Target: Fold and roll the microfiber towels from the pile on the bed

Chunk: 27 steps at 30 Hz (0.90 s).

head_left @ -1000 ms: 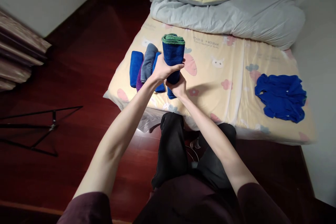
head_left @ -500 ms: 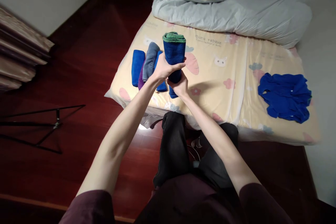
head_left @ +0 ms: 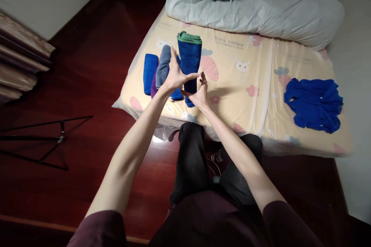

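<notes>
So the main thing here is a dark blue cloth roll (head_left: 190, 56), tightly wound, with bright green edging that shows as a layered spiral at its far end. It's on the bed (head_left: 232, 85), left of the middle, with its bottom end close to the near edge. Can't really tell if it's propped up or lying flat.

The bed has a pale yellow sheet with carrots, flowers and a bunny face printed on it. Bunched-up grey bedding (head_left: 252, 15) fills the far side. Over by the near right corner there's a crumpled blue cloth (head_left: 314, 104). Dark reddish floor (head_left: 95, 65) all around, curtains (head_left: 23, 52) off to the left, and the black legs of some stand (head_left: 43, 137) below them.

Both hands are open, close to each other, and not clamped on anything. The left hand (head_left: 175, 75) is at the roll's left side, thumb reaching across its front. The right hand (head_left: 199, 95) is lower down at its right side, fingers loosely curled. Whether either one touches it, I can't tell.
</notes>
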### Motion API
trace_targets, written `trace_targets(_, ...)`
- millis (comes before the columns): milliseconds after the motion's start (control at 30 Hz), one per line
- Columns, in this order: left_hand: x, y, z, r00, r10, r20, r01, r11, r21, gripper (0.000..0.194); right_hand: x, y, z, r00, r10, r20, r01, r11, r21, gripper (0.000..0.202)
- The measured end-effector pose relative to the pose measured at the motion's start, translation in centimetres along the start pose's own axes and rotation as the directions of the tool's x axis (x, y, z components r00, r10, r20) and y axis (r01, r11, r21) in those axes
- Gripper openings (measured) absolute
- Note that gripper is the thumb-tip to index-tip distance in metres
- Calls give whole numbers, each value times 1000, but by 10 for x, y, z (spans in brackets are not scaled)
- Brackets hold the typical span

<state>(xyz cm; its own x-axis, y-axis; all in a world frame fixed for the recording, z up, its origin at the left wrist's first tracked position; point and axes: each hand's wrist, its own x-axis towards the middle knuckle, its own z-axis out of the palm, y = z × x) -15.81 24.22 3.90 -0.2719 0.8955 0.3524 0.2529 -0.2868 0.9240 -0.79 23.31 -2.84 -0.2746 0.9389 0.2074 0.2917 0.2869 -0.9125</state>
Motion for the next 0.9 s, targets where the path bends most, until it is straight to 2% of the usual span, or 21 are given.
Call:
trace_targets(67,-7,-11,-9,999,-47,1,47,992,116,129,-11,11,-5,1000,30,4,-30,998,-58,133)
trace_targets(133,-16,-20,-16,993,-121,-7,118,956,267,132,-25,21,-11,997,72,32,-67,990,-126,135)
trace_targets(233,-30,-31,-19,973,-230,-24,213,852,478,126,-43,33,-17,985,131,115,-104,970,-221,130)
trace_targets(333,-39,-39,-13,957,-289,-25,245,760,602,119,-51,40,-20,958,208,199,-134,933,-333,115)
trace_targets(433,-42,-41,-2,948,-317,35,205,691,693,101,-52,41,-20,926,253,281,-107,888,-448,88)
trace_targets(567,-41,-37,20,911,-371,181,98,620,779,72,-56,37,-13,911,238,336,-17,838,-546,62)
trace_targets(667,-34,-38,41,867,-381,320,-24,610,792,67,-59,39,2,900,250,357,5,814,-581,48)
trace_targets(700,-30,-41,48,859,-387,336,-48,591,805,66,-60,40,8,893,249,374,20,809,-588,46)
trace_targets(800,-16,-59,66,830,-465,309,-57,480,875,62,-60,45,27,922,130,365,130,785,-606,29)
trace_targets(867,-9,-75,72,819,-512,259,-57,376,925,63,-63,45,35,892,55,450,229,802,-551,18)
trace_targets(900,-6,-84,72,825,-511,244,-78,324,943,62,-65,46,35,871,43,489,251,817,-519,20)
